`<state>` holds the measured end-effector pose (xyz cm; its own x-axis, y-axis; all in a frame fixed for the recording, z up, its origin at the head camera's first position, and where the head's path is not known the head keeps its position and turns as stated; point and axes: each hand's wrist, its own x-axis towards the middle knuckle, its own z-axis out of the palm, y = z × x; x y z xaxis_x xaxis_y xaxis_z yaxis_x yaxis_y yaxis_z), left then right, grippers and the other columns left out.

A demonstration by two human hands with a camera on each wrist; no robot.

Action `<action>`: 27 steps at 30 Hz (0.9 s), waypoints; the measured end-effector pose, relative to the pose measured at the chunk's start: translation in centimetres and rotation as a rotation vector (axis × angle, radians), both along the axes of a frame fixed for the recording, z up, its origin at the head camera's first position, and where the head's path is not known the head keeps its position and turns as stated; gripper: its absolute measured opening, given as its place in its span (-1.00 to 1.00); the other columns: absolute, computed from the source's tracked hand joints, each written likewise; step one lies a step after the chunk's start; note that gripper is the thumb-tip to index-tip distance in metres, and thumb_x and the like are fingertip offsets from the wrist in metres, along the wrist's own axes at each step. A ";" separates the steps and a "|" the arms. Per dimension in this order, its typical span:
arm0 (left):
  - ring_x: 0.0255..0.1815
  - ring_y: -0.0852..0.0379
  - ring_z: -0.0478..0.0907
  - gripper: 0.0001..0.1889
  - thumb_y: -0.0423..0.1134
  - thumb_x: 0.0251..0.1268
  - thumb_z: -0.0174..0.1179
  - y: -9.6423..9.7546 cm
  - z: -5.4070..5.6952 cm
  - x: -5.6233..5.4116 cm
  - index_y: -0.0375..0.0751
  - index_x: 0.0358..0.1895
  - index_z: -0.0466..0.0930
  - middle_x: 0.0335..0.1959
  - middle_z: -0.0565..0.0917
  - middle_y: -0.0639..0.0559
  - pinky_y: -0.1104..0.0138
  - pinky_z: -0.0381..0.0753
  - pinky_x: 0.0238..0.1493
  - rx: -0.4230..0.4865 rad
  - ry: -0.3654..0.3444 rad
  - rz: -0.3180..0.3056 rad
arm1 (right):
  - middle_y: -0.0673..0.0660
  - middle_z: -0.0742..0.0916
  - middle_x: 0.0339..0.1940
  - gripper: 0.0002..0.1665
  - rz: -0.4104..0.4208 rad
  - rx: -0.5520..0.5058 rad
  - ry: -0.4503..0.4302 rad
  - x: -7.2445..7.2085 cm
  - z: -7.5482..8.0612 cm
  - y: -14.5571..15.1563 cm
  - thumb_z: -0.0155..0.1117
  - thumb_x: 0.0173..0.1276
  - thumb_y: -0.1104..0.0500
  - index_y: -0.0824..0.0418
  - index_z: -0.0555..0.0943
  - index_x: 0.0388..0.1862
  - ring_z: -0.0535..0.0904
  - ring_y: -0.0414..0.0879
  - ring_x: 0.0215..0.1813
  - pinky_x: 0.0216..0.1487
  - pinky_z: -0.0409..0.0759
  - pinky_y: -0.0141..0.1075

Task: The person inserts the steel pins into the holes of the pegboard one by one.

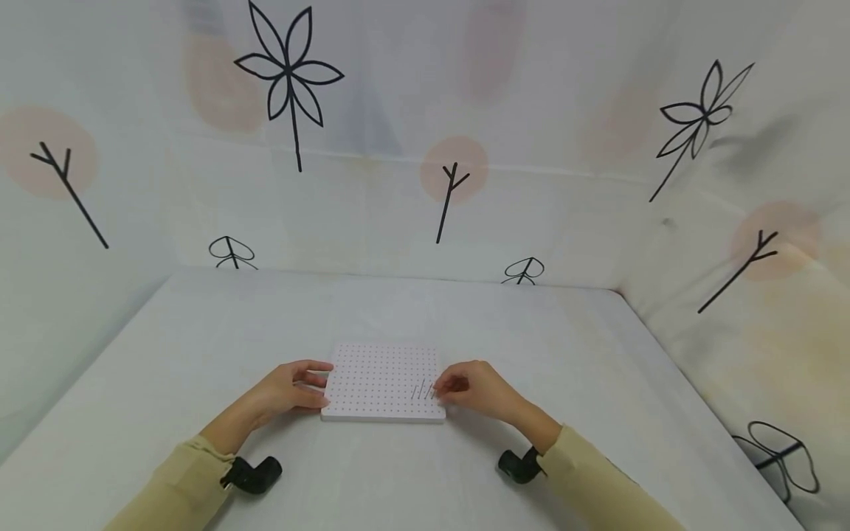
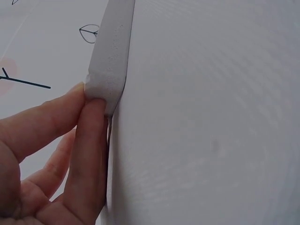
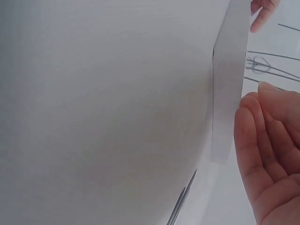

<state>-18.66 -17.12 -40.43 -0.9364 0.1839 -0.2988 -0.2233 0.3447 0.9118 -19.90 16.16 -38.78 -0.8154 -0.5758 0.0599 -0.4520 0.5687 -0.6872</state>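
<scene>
A white perforated board (image 1: 378, 369) lies flat on the white table. Several thin metal pins (image 1: 419, 389) stand slanting from its near right part. At the board's left side my left hand (image 1: 295, 387) touches the edge with thumb and fingertips, fingers fairly straight. In the left wrist view the fingertips (image 2: 96, 105) press the corner. My right hand (image 1: 481, 391) is at the right edge, thumb and index finger pinched at the outermost pin (image 3: 251, 78), which the thumb partly covers. Two pointed metal rods (image 3: 183, 199) show below the hand in the right wrist view.
The table (image 1: 398, 479) is covered in plain white. Behind and beside it hangs white cloth (image 1: 372, 214) printed with black leaf and twig drawings and pinkish dots. Dark camera mounts (image 1: 255, 476) sit under both wrists, close over the table.
</scene>
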 end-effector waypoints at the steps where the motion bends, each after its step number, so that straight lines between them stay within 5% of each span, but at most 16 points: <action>1: -0.25 0.04 0.53 -0.38 -0.46 -0.04 0.37 0.0 0.0 0.0 -0.32 0.20 0.40 -0.10 0.50 -0.16 0.27 0.60 -0.22 -0.002 0.001 -0.003 | -0.07 0.68 -0.37 -0.84 -0.001 0.001 0.002 0.0 0.0 0.1 0.35 0.13 0.39 0.19 0.66 -0.32 0.56 -0.22 -0.30 -0.19 0.55 -0.40; 27: -0.23 0.06 0.54 -0.35 -0.45 -0.04 0.38 -0.1 0.1 0.2 -0.35 0.22 0.37 -0.09 0.50 -0.15 0.26 0.59 -0.22 0.002 0.013 -0.028 | 0.01 0.70 -0.32 -0.88 -0.097 0.011 0.039 -0.1 -0.1 5.2 0.36 0.14 0.34 0.25 0.68 -0.30 0.59 -0.18 -0.29 -0.22 0.57 -0.36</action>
